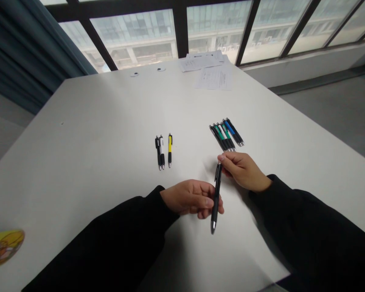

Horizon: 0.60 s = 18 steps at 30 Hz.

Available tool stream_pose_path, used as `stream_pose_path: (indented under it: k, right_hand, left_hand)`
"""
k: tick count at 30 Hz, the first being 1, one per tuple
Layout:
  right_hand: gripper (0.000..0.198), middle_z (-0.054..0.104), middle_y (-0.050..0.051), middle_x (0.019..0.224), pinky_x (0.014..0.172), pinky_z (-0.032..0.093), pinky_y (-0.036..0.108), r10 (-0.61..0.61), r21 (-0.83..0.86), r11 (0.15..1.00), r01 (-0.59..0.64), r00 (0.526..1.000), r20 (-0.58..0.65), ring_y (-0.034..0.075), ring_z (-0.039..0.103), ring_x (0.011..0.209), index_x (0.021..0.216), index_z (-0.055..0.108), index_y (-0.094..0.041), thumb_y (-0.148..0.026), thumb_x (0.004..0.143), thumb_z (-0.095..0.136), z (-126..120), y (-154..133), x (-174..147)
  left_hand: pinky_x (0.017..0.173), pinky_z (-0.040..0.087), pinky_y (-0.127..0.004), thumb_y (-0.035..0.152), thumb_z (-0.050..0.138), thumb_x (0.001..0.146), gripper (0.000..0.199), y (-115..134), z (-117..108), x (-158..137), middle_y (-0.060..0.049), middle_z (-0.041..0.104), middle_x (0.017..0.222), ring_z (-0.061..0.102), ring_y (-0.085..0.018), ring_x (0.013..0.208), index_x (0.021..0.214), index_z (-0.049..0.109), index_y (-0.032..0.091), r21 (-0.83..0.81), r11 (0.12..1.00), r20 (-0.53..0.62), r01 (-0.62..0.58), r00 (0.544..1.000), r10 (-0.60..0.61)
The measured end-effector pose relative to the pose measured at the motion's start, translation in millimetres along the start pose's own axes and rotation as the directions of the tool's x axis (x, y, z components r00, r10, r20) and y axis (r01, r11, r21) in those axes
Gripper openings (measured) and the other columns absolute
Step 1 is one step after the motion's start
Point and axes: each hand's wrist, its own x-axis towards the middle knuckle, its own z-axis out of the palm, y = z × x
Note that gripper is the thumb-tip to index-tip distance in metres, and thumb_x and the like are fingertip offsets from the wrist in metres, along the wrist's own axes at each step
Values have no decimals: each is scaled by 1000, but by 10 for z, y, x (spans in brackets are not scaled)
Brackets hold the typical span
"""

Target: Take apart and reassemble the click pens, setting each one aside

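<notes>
A black click pen (216, 197) is held above the table between my two hands, its silver tip pointing down toward me. My left hand (194, 198) pinches the barrel near its lower half. At the pen's top end, the thumb and fingers of my right hand (241, 168) are closed on the clicker. Just beyond my right hand lies a row of several pens (223, 136) with black, green, white and blue barrels. Farther left rest a black pen (158, 152), a white pen (162, 151) and a yellow pen (170, 148), side by side.
The white table (109, 109) reaches to the windows. Printed papers (213, 75) lie at its far edge, near two small white round items (134, 74). A colourful yellow object (4, 247) sits at the near left. A blue curtain (39, 44) hangs at the left.
</notes>
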Motion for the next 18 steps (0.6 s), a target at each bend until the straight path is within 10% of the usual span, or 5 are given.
stream_pose_path:
  k: [6, 10, 14, 18]
  right_hand:
    - [58, 54, 0, 56, 50, 36, 25, 49, 204, 974, -97, 972, 230, 10, 46, 49, 68, 61, -15, -60, 99, 42, 13, 51, -31]
    - [56, 55, 0, 56, 48, 36, 25, 65, 253, 950, -183, 908, 413, 10, 46, 48, 65, 59, -15, -62, 94, 52, 0, 35, -39]
    - [53, 51, -2, 51, 46, 33, 23, 140, 199, 951, -236, 904, 403, 9, 43, 45, 61, 54, -16, -58, 93, 56, 8, -6, -39]
    - [53, 43, -5, 49, 45, 29, 23, 124, 127, 975, -182, 923, 365, 7, 36, 43, 60, 47, -18, -56, 97, 50, 48, 16, -35]
  left_hand:
    - [61, 53, -25, 31, 83, 73, 29, -99, -10, 121, -5, 69, 75, 64, -12, 61, 80, 62, 12, 88, 951, -8, -297, 954, 298]
    - [68, 55, -30, 21, 77, 79, 21, -85, -77, 134, -6, 72, 87, 69, -16, 71, 80, 56, 16, 407, 686, -186, -603, 681, 709]
    - [69, 53, -29, 20, 72, 81, 16, -55, -72, 83, -6, 69, 83, 66, -15, 74, 78, 57, 17, 769, 452, -161, -451, 548, 821]
    - [63, 43, -28, 22, 55, 90, 23, -47, -19, 37, -1, 57, 67, 52, -12, 63, 68, 54, 18, 940, 220, -17, -260, 609, 793]
